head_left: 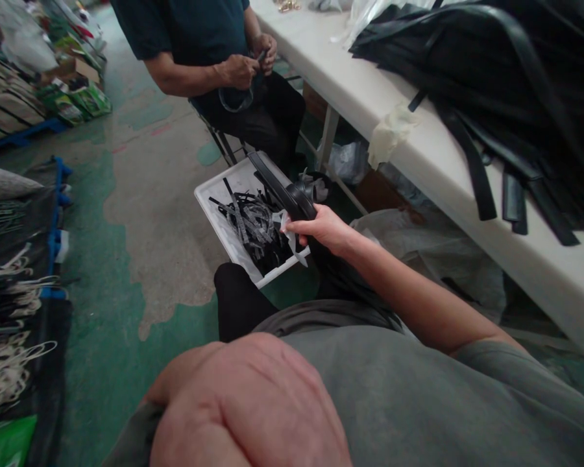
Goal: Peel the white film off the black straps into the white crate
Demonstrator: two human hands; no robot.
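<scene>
The right hand (324, 228) has its fingers closed around black straps (292, 194), which jut forward beyond the fingertips over a white tray (282, 268) of dark strips (253, 220). The left hand's (263, 402) fingers are hidden; their state cannot be told.

The torso is covered by a grey-green top (418, 402) of plain, matte fabric. The right sleeve (491, 366) is short, matches the top and ends near the elbow; the right forearm (403, 292) is bare, as is the slender right hand (318, 227). The left sleeve (133, 434) is of similar fabric, darker in shade. The left hand (253, 408) is bare, broad and creased, with a blurred outline. Darker grey, gathered fabric (331, 312) shows at the waist. The trousers (241, 298) are black, rounded at the knee.
</scene>
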